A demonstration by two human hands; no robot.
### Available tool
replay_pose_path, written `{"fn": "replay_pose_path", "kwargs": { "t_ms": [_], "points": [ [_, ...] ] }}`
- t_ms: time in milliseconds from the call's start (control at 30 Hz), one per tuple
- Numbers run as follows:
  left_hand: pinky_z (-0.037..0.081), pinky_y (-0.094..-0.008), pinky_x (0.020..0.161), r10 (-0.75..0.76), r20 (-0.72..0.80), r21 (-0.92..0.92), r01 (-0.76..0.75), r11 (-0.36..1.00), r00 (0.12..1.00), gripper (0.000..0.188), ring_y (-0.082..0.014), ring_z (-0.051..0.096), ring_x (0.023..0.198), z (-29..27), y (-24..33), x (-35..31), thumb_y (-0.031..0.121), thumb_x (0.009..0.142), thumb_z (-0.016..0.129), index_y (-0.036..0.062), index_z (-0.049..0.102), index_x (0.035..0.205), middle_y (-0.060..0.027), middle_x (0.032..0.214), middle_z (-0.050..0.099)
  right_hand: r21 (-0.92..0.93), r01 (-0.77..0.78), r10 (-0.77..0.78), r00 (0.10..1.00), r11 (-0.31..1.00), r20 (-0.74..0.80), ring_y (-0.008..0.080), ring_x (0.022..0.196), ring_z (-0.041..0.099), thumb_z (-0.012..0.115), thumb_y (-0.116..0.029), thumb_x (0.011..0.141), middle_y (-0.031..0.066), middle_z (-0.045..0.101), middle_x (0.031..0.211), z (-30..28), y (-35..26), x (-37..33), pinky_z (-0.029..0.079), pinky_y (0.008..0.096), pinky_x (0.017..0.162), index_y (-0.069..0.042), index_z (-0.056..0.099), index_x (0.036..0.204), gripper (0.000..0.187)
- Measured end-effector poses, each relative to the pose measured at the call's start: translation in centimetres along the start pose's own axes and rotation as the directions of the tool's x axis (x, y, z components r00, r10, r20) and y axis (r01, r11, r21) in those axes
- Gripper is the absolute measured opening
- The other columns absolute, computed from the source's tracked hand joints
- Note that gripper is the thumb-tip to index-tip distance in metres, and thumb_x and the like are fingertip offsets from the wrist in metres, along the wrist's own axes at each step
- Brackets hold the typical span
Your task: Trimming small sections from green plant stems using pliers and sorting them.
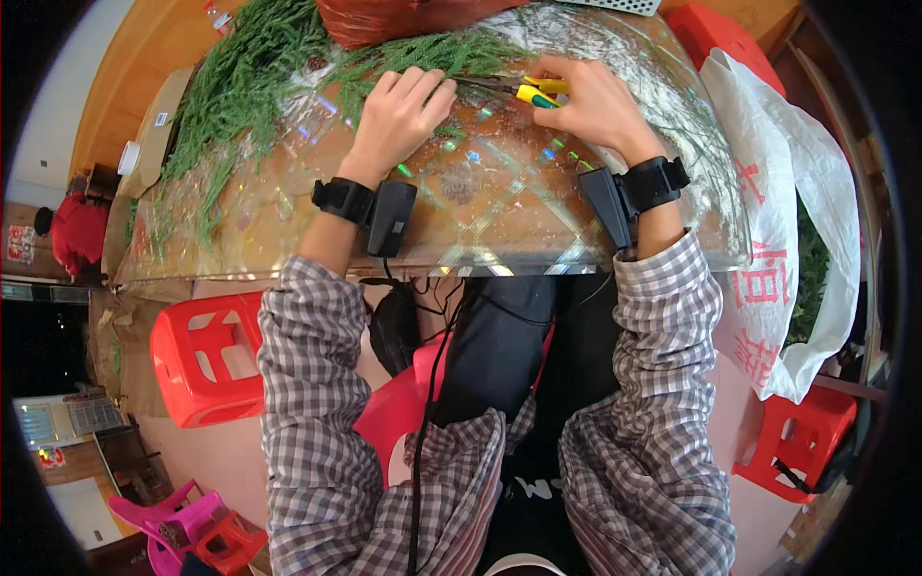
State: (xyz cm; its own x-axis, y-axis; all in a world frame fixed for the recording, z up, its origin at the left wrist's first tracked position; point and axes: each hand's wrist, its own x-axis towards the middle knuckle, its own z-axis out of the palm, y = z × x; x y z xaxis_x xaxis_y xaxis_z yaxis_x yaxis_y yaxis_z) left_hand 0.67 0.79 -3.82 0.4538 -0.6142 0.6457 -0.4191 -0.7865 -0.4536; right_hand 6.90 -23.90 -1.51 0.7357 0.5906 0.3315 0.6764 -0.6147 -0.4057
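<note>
My right hand is closed around pliers with yellow and green handles, over the far part of the table. Their dark jaws point left, toward my left hand. That hand is closed with its fingers bent down by the jaw tips; what it pinches is hidden beneath the fingers. Green artificial-looking needle sprigs lie just beyond the left hand. A larger heap of the same greenery spreads over the table's left side.
Clear sheeting covers the patterned table. A red bag sits at the far edge. On the right hangs a white woven sack with greenery inside. Red stools stand left and right, and a cable runs down by my lap.
</note>
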Motion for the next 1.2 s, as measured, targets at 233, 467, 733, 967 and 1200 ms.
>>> {"fn": "replay_pose_path", "kwargs": {
  "t_ms": [233, 467, 733, 967, 1200],
  "points": [
    [0.042, -0.0302, 0.067, 0.052, 0.037, 0.096, -0.056, 0.994, 0.998, 0.023, -0.0176, 0.056, 0.083, -0.4, -0.5, -0.4, 0.016, 0.074, 0.066, 0.0069, 0.061, 0.093, -0.0037, 0.093, 0.06, 0.051, 0.049, -0.047, 0.998, 0.997, -0.041, 0.0349, 0.078, 0.063, 0.068, -0.028, 0.066, 0.016, 0.067, 0.086, 0.5, 0.2, 0.1, 0.049, 0.0397, 0.069, -0.007, 0.063, 0.1, 0.04],
    [0.043, -0.0302, 0.07, 0.091, 0.076, 0.219, -0.106, 0.97, 0.993, 0.022, -0.0183, 0.057, 0.084, -1.9, -5.5, 2.5, 0.017, 0.078, 0.067, 0.0063, 0.061, 0.096, -0.0037, 0.094, 0.061, 0.169, 0.111, -0.062, 0.96, 0.979, -0.273, 0.0263, 0.074, 0.063, 0.071, -0.031, 0.068, 0.0125, 0.066, 0.083, 0.5, -0.3, 0.7, 0.048, 0.0352, 0.067, -0.005, 0.059, 0.1, 0.043],
    [0.04, -0.0325, 0.066, -0.051, -0.107, 0.306, 0.082, 0.948, 0.993, 0.014, -0.0183, 0.054, 0.077, 1.3, -4.8, 6.7, 0.019, 0.075, 0.065, 0.0098, 0.058, 0.084, -0.0013, 0.08, 0.056, 0.753, 0.126, 0.028, 0.982, 0.645, -0.188, 0.0148, 0.066, 0.049, 0.079, -0.03, 0.067, 0.0049, 0.046, 0.07, 0.6, -4.4, -0.4, 0.042, 0.0313, 0.061, -0.001, 0.047, 0.094, 0.051],
    [0.041, -0.0366, 0.068, -0.375, -0.103, 0.439, 0.38, 0.814, 0.921, 0.016, -0.0226, 0.057, 0.081, 2.4, -3.1, 10.0, 0.023, 0.078, 0.062, 0.0088, 0.059, 0.084, -0.0066, 0.08, 0.06, 0.53, 0.172, -0.04, 0.967, 0.83, -0.251, 0.0282, 0.071, 0.054, 0.081, -0.031, 0.062, 0.0125, 0.051, 0.079, 2.2, -7.6, -1.4, 0.042, 0.0374, 0.062, -0.002, 0.046, 0.095, 0.057],
    [0.043, -0.0392, 0.071, -0.621, -0.177, 0.155, 0.645, 0.749, 0.764, 0.021, -0.026, 0.059, 0.081, 3.1, -1.8, 9.1, 0.024, 0.077, 0.064, 0.0037, 0.062, 0.083, -0.0104, 0.081, 0.063, 0.43, 0.125, -0.018, 0.969, 0.894, -0.245, 0.0352, 0.076, 0.055, 0.08, -0.03, 0.058, 0.0149, 0.054, 0.083, 2.5, -7.6, -1.7, 0.043, 0.0418, 0.063, -0.002, 0.046, 0.095, 0.057]
  ]
}}
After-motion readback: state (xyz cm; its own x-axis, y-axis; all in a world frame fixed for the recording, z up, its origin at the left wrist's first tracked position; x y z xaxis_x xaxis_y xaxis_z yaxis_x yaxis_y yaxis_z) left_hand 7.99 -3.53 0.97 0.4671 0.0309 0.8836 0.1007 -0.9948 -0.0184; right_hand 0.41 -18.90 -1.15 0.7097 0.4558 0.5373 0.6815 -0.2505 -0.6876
